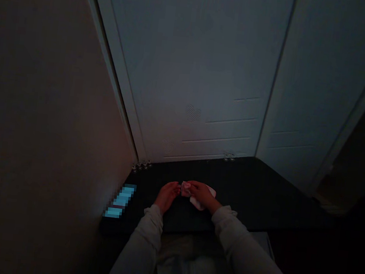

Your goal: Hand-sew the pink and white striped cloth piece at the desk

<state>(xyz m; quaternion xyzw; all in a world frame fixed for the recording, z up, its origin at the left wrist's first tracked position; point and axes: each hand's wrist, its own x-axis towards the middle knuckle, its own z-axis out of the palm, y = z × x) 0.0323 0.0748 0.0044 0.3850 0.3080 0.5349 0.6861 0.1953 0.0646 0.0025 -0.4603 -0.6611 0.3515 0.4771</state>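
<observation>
On a dark tabletop [228,195], my two hands meet near the front edge. My right hand [204,194] has its fingers closed on a pale, crumpled cloth or tissue [185,192], part of which spreads out under the palm. Facing it, my left hand [167,195] has its fingertips pinched on a small, shiny, thin piece [179,186] that reaches toward the cloth. Dim light hides what kind of piece it is and whether the cloth wraps its other end.
Several small shiny metal pieces [141,166] stand at the back left corner, and more metal pieces [229,157] at the back edge. A lit, pixelated screen [120,201] lies at left by the wall [53,140]. White panels [193,68] rise behind.
</observation>
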